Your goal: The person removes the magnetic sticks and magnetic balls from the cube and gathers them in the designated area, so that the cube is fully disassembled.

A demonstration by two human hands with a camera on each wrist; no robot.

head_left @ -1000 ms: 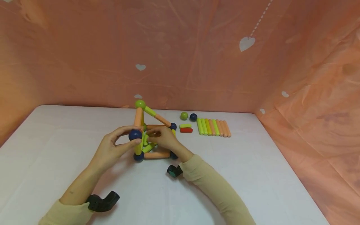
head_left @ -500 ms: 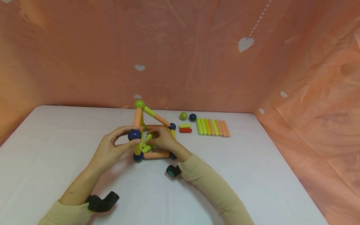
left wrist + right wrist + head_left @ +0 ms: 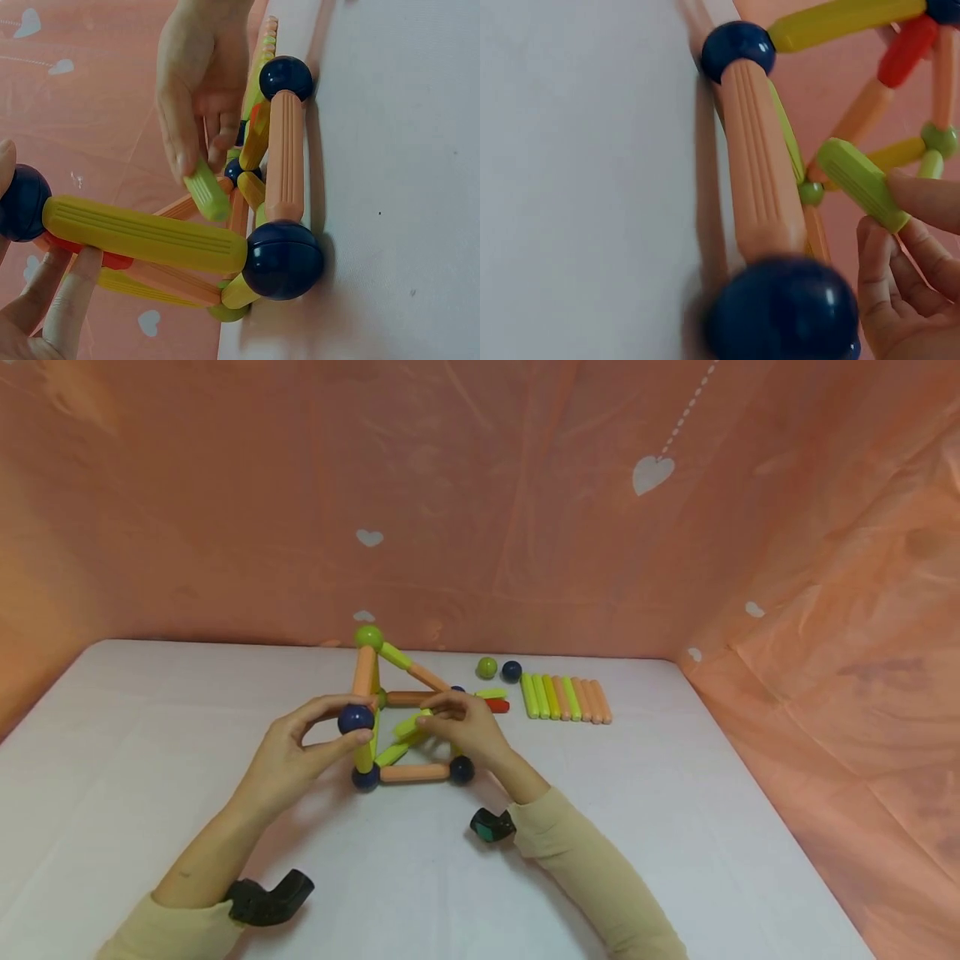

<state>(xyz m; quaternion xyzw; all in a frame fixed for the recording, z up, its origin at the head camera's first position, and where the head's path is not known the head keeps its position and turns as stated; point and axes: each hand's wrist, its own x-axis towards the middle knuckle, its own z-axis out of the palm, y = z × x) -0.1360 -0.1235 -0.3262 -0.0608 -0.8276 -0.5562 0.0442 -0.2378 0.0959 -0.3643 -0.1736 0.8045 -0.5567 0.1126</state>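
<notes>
A magnetic stick-and-ball frame [image 3: 415, 773] stands on the table, with dark blue and green balls at its corners. My left hand [image 3: 288, 756] grips the dark blue ball [image 3: 356, 720] at its raised near-left corner between thumb and fingers. Below that ball runs a yellow stick [image 3: 142, 234] to a lower blue ball [image 3: 283, 259]. Over the frame's inside, my right hand [image 3: 474, 728] pinches a short light green stick [image 3: 861, 184] between thumb and fingers. The right wrist view shows this stick's far end apart from any ball. A green ball [image 3: 369, 637] tops the frame.
Right of the frame, several green, yellow and peach sticks [image 3: 566, 697] lie in a row. Near them are a loose green ball [image 3: 487, 667], a blue ball [image 3: 512, 672] and a short red stick [image 3: 498, 705]. A pink cloth [image 3: 480, 510] hangs behind the table.
My right hand has moved right, away from the frame's left side, carrying the short green stick. My left hand keeps its grip on the blue ball.
</notes>
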